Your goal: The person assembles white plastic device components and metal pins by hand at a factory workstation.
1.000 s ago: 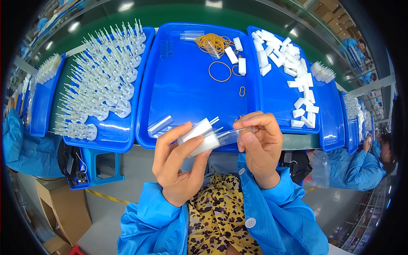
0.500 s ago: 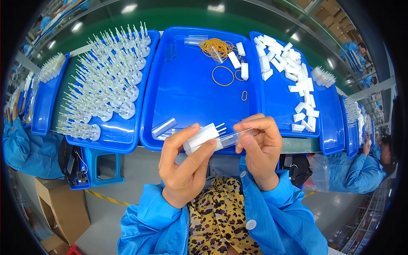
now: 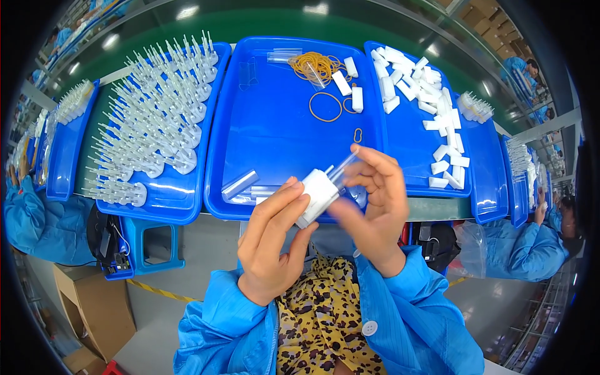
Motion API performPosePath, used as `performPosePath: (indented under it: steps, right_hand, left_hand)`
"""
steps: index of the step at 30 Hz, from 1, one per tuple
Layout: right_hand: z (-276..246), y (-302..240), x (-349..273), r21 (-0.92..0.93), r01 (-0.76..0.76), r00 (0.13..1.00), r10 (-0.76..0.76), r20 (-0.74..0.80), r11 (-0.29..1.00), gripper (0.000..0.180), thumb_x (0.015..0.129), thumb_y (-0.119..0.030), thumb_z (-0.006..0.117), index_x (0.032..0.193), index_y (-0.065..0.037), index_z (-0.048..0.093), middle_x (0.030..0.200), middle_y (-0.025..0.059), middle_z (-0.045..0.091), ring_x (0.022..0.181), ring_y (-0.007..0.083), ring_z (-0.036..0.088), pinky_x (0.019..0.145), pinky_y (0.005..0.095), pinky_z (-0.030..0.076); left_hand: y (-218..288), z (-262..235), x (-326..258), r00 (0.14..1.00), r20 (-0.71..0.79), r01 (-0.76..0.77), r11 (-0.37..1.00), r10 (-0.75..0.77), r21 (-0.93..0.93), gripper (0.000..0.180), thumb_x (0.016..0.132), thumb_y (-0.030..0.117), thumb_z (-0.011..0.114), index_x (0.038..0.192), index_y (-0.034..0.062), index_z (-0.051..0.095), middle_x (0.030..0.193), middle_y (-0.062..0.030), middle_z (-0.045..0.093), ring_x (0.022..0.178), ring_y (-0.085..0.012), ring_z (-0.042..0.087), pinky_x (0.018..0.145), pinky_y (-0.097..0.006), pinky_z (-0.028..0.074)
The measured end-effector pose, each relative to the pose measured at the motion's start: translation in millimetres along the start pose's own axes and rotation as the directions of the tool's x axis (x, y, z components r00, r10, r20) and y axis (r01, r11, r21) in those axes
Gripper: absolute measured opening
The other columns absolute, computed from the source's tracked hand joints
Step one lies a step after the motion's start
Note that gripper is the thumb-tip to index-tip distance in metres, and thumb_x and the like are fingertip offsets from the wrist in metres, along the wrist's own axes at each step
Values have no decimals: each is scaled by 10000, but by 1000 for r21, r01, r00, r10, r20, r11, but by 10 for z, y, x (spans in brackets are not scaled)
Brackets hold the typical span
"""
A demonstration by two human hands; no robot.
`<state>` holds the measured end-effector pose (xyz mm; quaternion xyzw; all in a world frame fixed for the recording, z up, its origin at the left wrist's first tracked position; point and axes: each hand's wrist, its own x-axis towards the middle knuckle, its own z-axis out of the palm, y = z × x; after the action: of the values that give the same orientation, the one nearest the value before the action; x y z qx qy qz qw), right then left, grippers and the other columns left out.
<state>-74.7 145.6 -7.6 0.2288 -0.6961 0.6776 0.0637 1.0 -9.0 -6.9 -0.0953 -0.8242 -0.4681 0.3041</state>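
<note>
My left hand [image 3: 270, 247] grips a white block [image 3: 319, 189] between thumb and fingers, just above the near edge of the middle blue tray. Thin rods stick out of the block's far right end. At that end my right hand [image 3: 381, 200] has its fingers curled by a clear plastic sleeve [image 3: 342, 167], its index fingertip at the sleeve's far end. The right thumb is smeared by motion beside the block. Whether the sleeve encloses the rods, I cannot tell. Other clear sleeves [image 3: 240, 185] lie in the tray close to my left hand.
The middle blue tray [image 3: 275, 140] also holds a heap of rubber bands [image 3: 310, 67] and a few white blocks [image 3: 357, 100]. To its left, a tray carries many upright white-stemmed parts [image 3: 153, 115]. White blocks [image 3: 430, 94] are scattered over the right tray. Co-workers sit at both sides.
The white block has turned to a steeper angle and moved slightly right. The clear sleeve now points up and away; my right thumb has come off it and swung down.
</note>
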Motion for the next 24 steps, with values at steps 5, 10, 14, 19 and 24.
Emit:
performPosePath:
  steps: [5, 10, 14, 19, 24]
  right_hand:
    - [93, -75, 5, -280, 144, 985, -110, 135, 949, 1008, 552, -237, 893, 1365, 4, 346, 1346, 180, 372, 1168, 301, 471, 932, 408, 434]
    - [83, -81, 8, -389, 281, 959, -240, 152, 877, 872, 576, -169, 837, 1317, 9, 411, 1267, 192, 460, 1147, 328, 492, 921, 411, 437]
    - [85, -72, -5, -436, 395, 916, -381, 124, 808, 777, 580, -173, 806, 1263, 2, 478, 1213, 176, 500, 1113, 343, 515, 906, 423, 453]
    - [104, -65, -30, -486, 417, 896, -436, 82, 768, 657, 574, -168, 795, 1167, -13, 561, 1141, 134, 520, 1114, 347, 520, 920, 459, 452]
    - [95, -46, -27, -494, 432, 894, -431, 122, 755, 648, 574, -161, 789, 1166, -17, 566, 1175, 141, 502, 1111, 343, 521, 919, 454, 451]
  left_hand:
    - [-30, 92, -22, 994, -87, -56, 997, 60, 47, 555, 682, -132, 729, 1195, -9, 559, 1217, -194, 572, 1135, -357, 585, 915, -378, 533]
    - [-19, 116, -47, 1000, -15, 14, 1000, -14, 4, 592, 714, -139, 722, 1248, -26, 494, 1263, -202, 547, 1139, -328, 584, 840, -378, 584]
    - [-61, 169, -76, 998, -32, -57, 997, 55, -61, 714, 730, -133, 716, 1341, -35, 360, 1285, -216, 525, 1148, -328, 574, 839, -383, 589]
    - [-77, 205, -61, 995, -48, -87, 990, 82, -112, 854, 731, -135, 715, 1403, -33, 197, 1298, -224, 508, 1148, -348, 569, 854, -396, 584]
    - [-83, 220, -73, 995, -49, -87, 991, 82, -104, 863, 726, -132, 722, 1404, -36, 197, 1301, -230, 502, 1153, -344, 565, 848, -391, 586]
